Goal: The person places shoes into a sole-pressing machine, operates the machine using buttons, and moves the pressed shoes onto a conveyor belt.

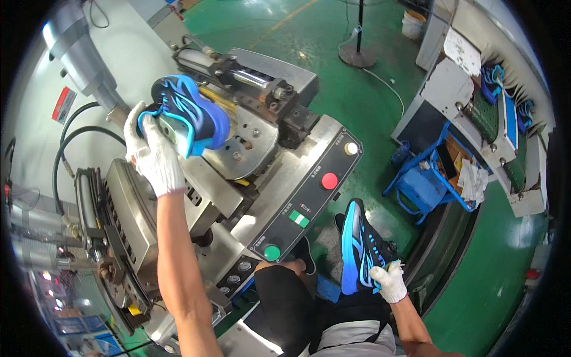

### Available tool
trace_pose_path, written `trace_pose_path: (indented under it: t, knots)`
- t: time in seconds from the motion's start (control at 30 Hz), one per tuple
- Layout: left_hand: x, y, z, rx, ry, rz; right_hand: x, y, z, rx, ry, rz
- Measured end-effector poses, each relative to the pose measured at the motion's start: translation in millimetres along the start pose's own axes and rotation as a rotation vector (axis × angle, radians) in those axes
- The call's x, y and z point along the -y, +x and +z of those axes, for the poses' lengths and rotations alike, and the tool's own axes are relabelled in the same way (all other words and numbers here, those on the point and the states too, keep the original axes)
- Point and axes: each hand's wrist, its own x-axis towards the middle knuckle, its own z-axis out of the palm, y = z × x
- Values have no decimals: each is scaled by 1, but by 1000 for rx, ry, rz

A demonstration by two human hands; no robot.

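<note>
In a white knit glove, my left hand [151,147] grips a black and blue sneaker [189,114] by its edge. That shoe sits over the metal plate of a pressing machine [262,134], tilted, and whether it touches the plate I cannot tell. My right hand [389,281], gloved too, is closed around the lower end of a second sneaker [364,250] with a blue sole, held near my lap. The two shoes look alike. Some of my left fingers are hidden behind the first shoe.
The machine's slanted control panel [309,193] carries red, green and white buttons. A metal cylinder [83,65] comes down at the upper left. Blue stool-like frame [419,187] and conveyor rack [493,128] with more blue shoes stand at right. A fan base [357,56] trails a cable.
</note>
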Motion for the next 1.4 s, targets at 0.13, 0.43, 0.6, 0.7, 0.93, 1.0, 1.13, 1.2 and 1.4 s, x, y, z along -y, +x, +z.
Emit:
trace_pose_path:
  t: [0.13, 0.43, 0.6, 0.7, 0.93, 1.0, 1.13, 1.2, 1.4]
  knots:
    - [-35, -87, -99, 36, -89, 293, 53, 9, 53, 69, 75, -331]
    - [25, -326, -280, 911, -159, -22, 247, 92, 249, 206, -676, -753]
    - [29, -365, -320, 908, -144, -175, 303, 172, 413, 355, -1033, -891]
    - [48, -374, -320, 915, -177, -283, 279, 219, 470, 166, -1528, -1012]
    - [53, -379, -319, 863, -258, -329, 250, 228, 499, 293, -1641, -901]
    - [55, -377, -314, 886, -260, -286, 244, 234, 500, 178, -1697, -945]
    - [47, -370, -309, 875, -217, -246, 259, 227, 496, 282, -1731, -912]
    - [40, -372, -311, 844, -174, -248, 268, 189, 493, 394, -1808, -853]
    - [40, -387, -316, 755, -240, -310, 141, 34, 348, 652, -820, -1381]
